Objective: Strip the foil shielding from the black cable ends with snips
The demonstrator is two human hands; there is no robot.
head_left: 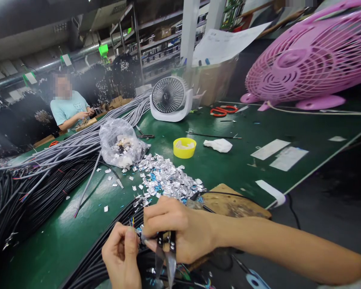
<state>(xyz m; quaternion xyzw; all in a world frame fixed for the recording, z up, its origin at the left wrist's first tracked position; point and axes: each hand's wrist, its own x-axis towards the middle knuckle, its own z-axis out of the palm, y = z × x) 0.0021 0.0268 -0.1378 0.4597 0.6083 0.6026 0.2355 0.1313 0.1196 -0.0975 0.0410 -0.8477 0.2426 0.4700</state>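
Near the bottom centre, my left hand is closed in a pinch on a cable end, with thin coloured wires poking up past the fingertips. Close beside it is my right hand, fingers curled, holding a pair of scissors whose metal blades point downward. My right fingertips nearly meet the left ones; what lies between them is too small to make out. Under both hands runs a bundle of black cables. Just beyond is a heap of silver foil scraps mixed with blue bits.
A wooden board lies right of the foil heap. Farther back are a yellow tape ring, a plastic bag, orange-handled scissors, a white fan and a pink fan. Grey cables cover the left; a co-worker sits beyond.
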